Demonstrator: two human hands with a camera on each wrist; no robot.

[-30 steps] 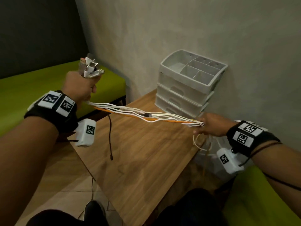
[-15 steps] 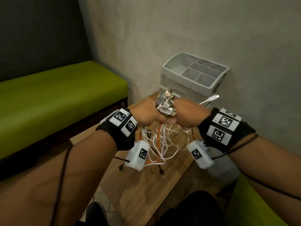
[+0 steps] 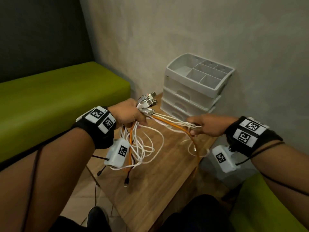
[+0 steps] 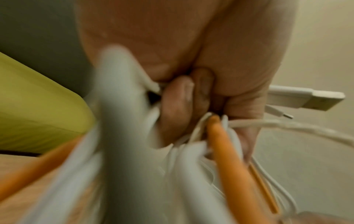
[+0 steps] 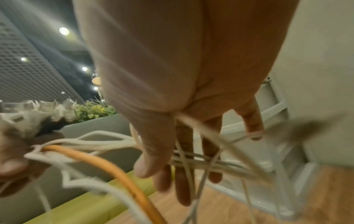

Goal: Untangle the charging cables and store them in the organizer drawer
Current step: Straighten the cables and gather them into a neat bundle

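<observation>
My left hand (image 3: 130, 114) grips a bundle of white charging cables (image 3: 143, 148) and one orange cable (image 3: 175, 126) just behind their USB plugs (image 3: 148, 101), which stick out past the fist. Loops hang from it over the table. In the left wrist view the curled fingers (image 4: 178, 103) close round the strands. My right hand (image 3: 199, 125) is to the right; white strands run tight to it and pass between thumb and straight fingers (image 5: 184, 166). The orange cable (image 5: 114, 171) sags below. The grey organizer (image 3: 197, 84) stands behind, its three drawers shut.
The wooden table (image 3: 158, 190) carries the organizer against the wall at its far corner. Loose cable ends dangle off the table's left and right sides. A green bench (image 3: 58, 97) runs along the left, and another green seat (image 3: 267, 206) is at the lower right.
Half a second ago both hands met in front of the organizer. Since then my right hand has moved off to the right along the cables, and a gathered loop hangs from my left hand.
</observation>
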